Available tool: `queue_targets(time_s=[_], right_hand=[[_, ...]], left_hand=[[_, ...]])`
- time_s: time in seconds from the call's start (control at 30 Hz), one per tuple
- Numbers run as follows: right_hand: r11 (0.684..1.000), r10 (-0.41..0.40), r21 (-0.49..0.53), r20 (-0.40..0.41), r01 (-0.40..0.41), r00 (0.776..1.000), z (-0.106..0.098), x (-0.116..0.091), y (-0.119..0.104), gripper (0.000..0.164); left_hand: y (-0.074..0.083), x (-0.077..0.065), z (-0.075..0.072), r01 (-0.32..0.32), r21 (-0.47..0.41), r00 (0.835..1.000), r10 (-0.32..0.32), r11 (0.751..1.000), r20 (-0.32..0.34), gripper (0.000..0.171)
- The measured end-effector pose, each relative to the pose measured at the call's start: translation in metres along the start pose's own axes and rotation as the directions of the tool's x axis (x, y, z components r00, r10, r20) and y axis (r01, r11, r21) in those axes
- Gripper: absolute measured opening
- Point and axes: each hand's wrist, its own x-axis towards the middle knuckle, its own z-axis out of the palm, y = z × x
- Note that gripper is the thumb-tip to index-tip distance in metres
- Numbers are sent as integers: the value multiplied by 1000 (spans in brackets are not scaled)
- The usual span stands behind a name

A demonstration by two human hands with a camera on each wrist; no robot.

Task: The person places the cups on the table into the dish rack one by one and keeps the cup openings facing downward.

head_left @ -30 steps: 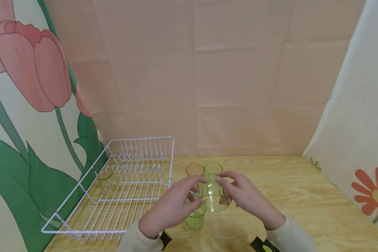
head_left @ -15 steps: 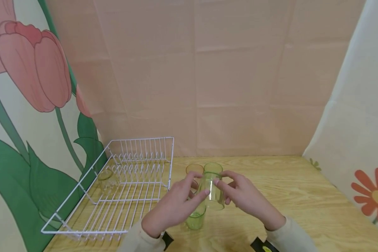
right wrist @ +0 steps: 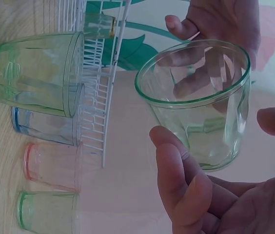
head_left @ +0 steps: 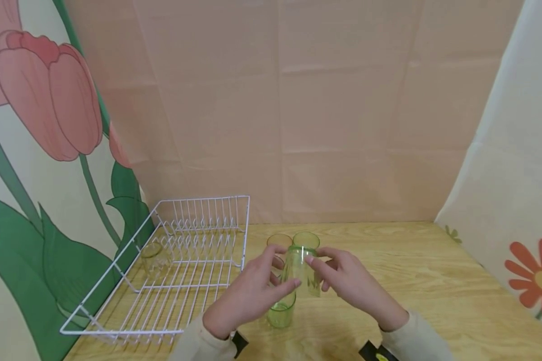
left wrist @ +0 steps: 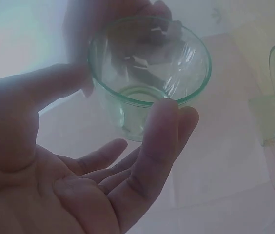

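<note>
Between both hands a green clear drinking glass [head_left: 303,271] is held above the table, tilted, its base up and its mouth turned downward. My left hand [head_left: 255,283] pinches it from the left, an index fingertip at the rim in the left wrist view. From the right, my right hand [head_left: 350,276] grips the same glass [right wrist: 201,126], its thumb in front near the base in the head view. Directly below stands another green glass [head_left: 281,315]. Behind the hands are a pink glass [right wrist: 52,165], a blue-rimmed glass [right wrist: 45,124] and one more green glass [head_left: 306,237].
To the left stands a white wire dish rack [head_left: 180,286], an amber glass [head_left: 155,260] upright in its left part. The wooden table [head_left: 402,291] extends to the right. A pinkish cloth backdrop [head_left: 352,125] hangs behind, with flower-printed cloths at both sides.
The held glass has turned so its mouth faces the head view less and its lower end sits slightly higher. My left thumb has shifted right onto it; my right hand has barely moved.
</note>
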Motion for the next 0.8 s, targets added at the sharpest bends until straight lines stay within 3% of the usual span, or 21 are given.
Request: queue_targets(time_s=[0.4, 0.8], right_hand=[[999, -37, -39, 16, 38, 999, 0, -1, 1, 55], [994, -84, -72, 20, 86, 996, -1, -3, 1, 61]], left_hand=[[2, -1, 0, 26, 36, 1000, -25, 999, -15, 49], [-1, 2, -2, 55, 73, 998, -52, 996, -36, 51]])
